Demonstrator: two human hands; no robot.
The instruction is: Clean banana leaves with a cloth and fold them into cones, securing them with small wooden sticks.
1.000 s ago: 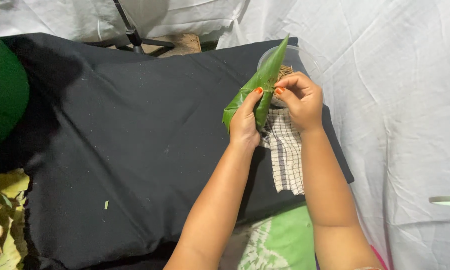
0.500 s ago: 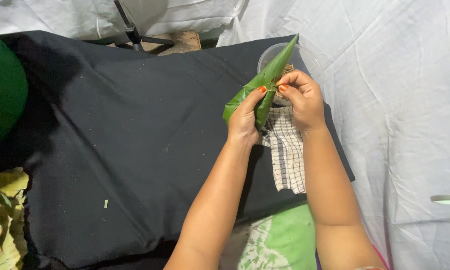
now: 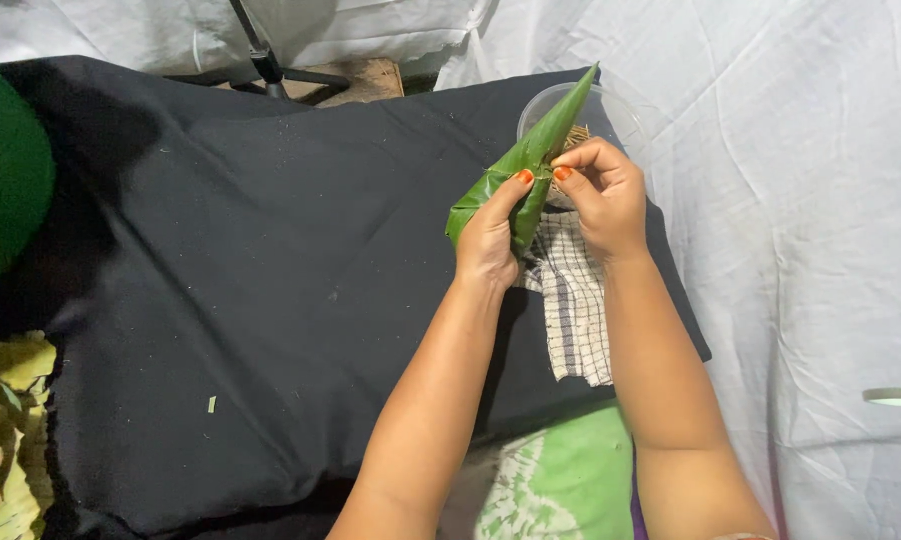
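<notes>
My left hand (image 3: 491, 235) grips a green leaf folded into a long pointed parcel (image 3: 531, 155), its tip aimed up and to the right. My right hand (image 3: 601, 190) pinches the parcel's middle with thumb and forefinger, where a thin straw-coloured string seems to cross it. Both hands hover above a black cloth (image 3: 251, 250) spread over the work surface. Directly under the hands lies a checked white cloth (image 3: 576, 300). Behind the parcel stands a clear round container (image 3: 611, 105) with straw-coloured strands inside, partly hidden by my right hand.
A large green rounded object (image 3: 6, 170) sits at the far left edge. Yellow-green leaves (image 3: 6, 430) lie at the lower left. White sheeting (image 3: 811, 220) covers the right side. A black stand leg (image 3: 266, 65) crosses the top. A pale round rim (image 3: 896, 397) shows at the right.
The parcel's tip has swung slightly to the right. Both hands have stayed in place on the leaf, fingers shifting a little at its middle.
</notes>
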